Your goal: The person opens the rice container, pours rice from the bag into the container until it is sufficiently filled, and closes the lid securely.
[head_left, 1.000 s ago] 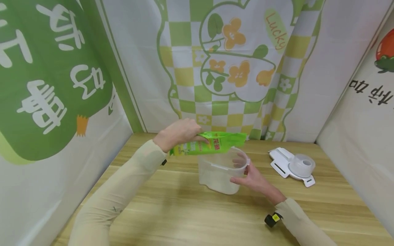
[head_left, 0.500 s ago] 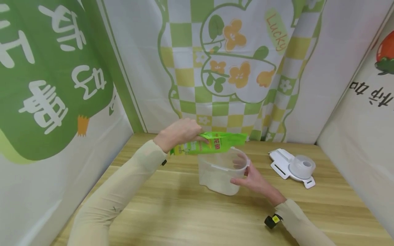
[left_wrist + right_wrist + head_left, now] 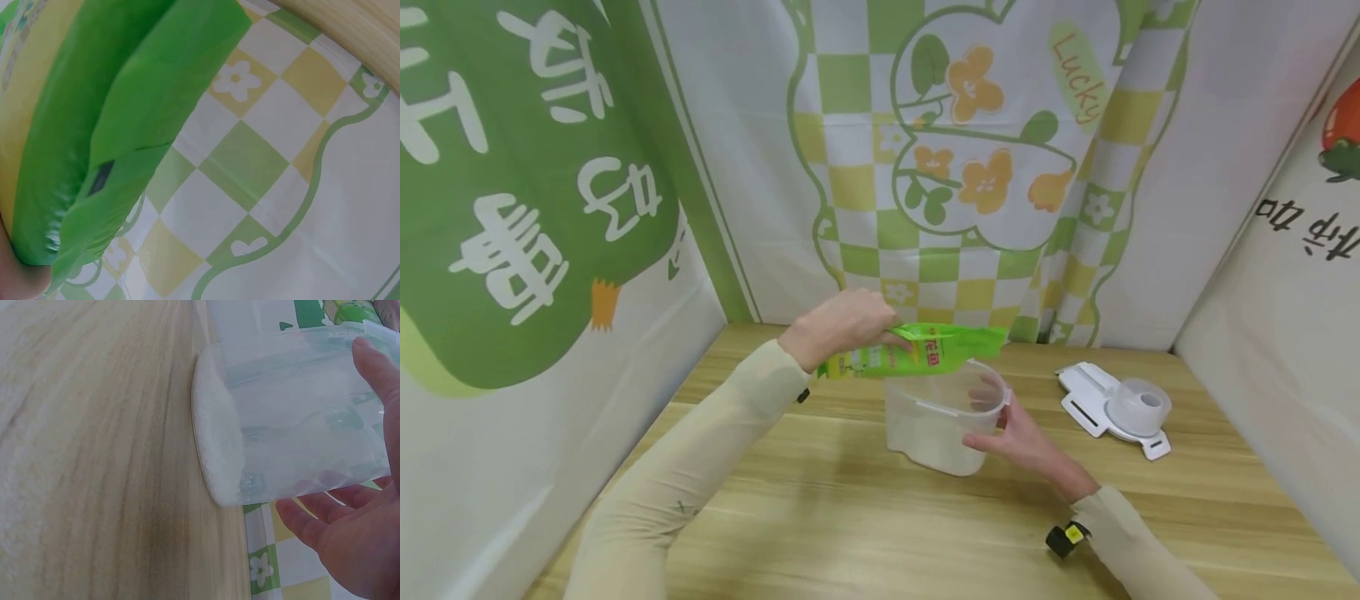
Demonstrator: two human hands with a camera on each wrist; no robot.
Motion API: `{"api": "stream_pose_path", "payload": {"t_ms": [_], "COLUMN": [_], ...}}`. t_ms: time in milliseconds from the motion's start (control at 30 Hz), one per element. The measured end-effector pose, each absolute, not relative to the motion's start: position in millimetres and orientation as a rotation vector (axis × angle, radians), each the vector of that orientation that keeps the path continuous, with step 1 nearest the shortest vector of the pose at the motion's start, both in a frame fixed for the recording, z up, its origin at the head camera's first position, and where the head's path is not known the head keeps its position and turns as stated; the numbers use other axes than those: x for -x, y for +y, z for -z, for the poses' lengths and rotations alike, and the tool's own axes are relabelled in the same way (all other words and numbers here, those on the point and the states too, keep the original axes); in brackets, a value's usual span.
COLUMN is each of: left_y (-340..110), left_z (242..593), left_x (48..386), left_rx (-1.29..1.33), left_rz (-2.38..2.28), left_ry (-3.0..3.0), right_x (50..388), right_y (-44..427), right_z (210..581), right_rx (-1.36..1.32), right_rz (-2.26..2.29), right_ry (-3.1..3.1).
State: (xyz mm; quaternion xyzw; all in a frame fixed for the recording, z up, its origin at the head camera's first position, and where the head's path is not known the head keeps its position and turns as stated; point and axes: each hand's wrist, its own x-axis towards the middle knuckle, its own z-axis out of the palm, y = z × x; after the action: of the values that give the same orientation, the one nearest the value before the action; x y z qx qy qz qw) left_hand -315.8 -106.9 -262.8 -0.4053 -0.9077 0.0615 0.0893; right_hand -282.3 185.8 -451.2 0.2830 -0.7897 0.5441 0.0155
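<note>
One bag in left hand, one container in right hand

Bright, diffuse light — soft tabletop shadow; green bag seems blurred close-up.

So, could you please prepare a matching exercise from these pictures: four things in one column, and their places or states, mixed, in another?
Column one
1. green bag
2. clear container
3. white plastic piece with a round cup
4. right hand

Column two
A. holding the container's side
B. lying on the wooden table, apart from both hands
C. gripped by the left hand
D. see-through, with a white layer at its bottom

Right pairs: 1-C, 2-D, 3-B, 4-A
</note>
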Motion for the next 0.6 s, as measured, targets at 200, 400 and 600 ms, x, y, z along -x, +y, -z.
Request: {"api": "stream_pose_path", "payload": {"t_ms": [200, 400, 600], "left_y": [-105.2, -103.3, -99.6], "left_z": [259.5, 254.3, 253.5], "left_x": [316.4, 316.0, 315.1], "left_rx": [1.22, 1.214, 1.236], "left_rz": [-0.213, -0.232, -0.282], "left_ry": [-2.677, -2.667, -2.63], "right_x": [283.8, 286.1, 283.2], "right_y": [185.7, 184.6, 185.7], "right_z": [447.9, 445.6, 447.5], "right_rx": [-0.876, -0.875, -0.857], "right_rz": [-1.67, -1.67, -1.666], "right_ry": [-2.467, -2.47, -2.481]}}
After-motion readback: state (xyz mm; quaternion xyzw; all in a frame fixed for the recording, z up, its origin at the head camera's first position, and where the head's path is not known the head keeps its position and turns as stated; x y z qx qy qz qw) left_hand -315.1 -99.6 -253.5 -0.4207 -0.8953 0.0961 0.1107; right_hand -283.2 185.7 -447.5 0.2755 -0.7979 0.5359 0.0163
